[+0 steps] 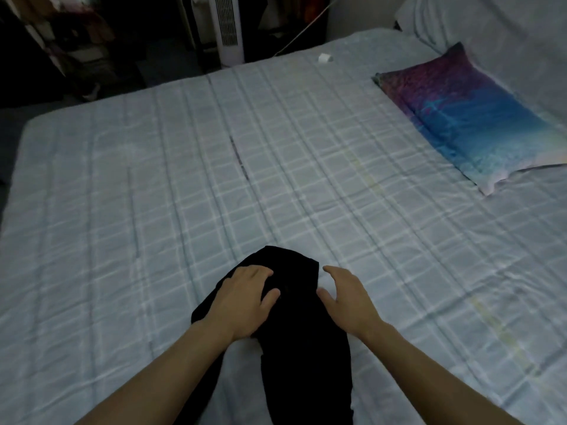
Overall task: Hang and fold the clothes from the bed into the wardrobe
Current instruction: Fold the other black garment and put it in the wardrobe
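Both forearms reach over a black garment (302, 326) lying on the near edge of the bed (153, 194); the left hand (245, 297) presses flat on it, the right hand (345, 297) hovers open beside it, holding nothing. For a neat fold, I think it is better to smooth the cloth first

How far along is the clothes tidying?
Seemingly near the end: only one black garment shows on the bed. The left hand rests on it; the right hand is open beside it. It still needs folding and putting away.
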A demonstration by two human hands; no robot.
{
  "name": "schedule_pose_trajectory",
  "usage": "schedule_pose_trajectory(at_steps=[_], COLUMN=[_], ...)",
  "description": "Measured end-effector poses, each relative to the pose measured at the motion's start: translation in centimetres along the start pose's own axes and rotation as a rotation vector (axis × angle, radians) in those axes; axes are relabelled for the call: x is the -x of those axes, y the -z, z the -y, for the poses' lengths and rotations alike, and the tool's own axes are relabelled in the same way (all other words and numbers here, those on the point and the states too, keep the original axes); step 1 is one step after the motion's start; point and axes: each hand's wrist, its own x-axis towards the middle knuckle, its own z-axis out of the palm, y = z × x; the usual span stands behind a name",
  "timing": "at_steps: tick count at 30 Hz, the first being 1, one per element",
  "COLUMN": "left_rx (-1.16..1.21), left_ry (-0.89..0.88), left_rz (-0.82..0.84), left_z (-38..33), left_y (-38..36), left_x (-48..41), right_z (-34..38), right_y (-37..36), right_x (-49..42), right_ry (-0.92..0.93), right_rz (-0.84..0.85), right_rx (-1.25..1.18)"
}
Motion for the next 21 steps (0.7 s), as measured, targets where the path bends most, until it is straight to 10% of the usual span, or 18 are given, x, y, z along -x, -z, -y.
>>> schedule_pose_trajectory(at_steps=[21], left_rx=[-0.235], left_ry=[-0.322], left_rz=[0.093], left_z=[3.5], left_y=[-13.0], left_x=[-19.4], right_z=[-7.1], right_y=[-10.4], right_x=[-11.6], right_ry=[-0.205], right_rz=[-0.117], right_rx=[-0.293])
